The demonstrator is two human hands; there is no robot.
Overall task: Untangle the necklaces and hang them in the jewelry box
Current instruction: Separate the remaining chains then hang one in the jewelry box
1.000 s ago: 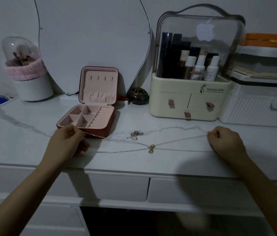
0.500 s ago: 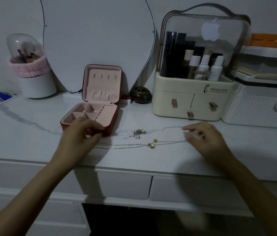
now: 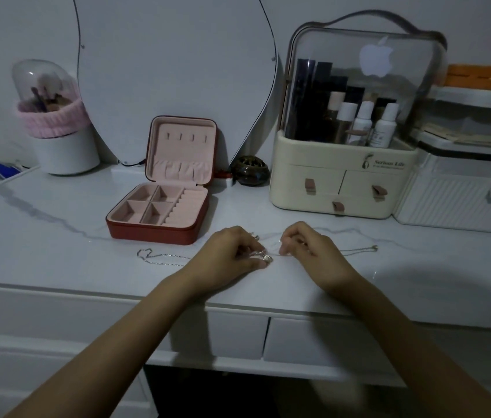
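While both hands work close together at the front edge of the table, this is how things lie:

Left hand point(image 3: 232, 254): its fingers are curled and pinch the tangled part of the necklaces point(image 3: 264, 256), where a small pendant shows at the fingertips.

Right hand point(image 3: 307, 248): it is just beside the left hand, not touching it; the fingers are curled and seem to pinch a thin chain, but the chain is too fine there to be sure.

Necklaces: they lie on the white marble table point(image 3: 57, 251) between and under the hands; one loose end runs out to the left of the left hand, another end runs out to the right of the right hand.

Jewelry box point(image 3: 159, 218): red outside, pink inside, open with the lid upright; it stands beyond the left hand, near it. Its compartments and the hooks in the lid hold nothing.

Cosmetic organizer point(image 3: 344, 182): cream, with a clear cover and bottles inside, beyond the right hand.

Mirror point(image 3: 171, 70): behind the jewelry box, against the wall.

Brush holder point(image 3: 57, 131): far left of the left hand, with a pink band around it.
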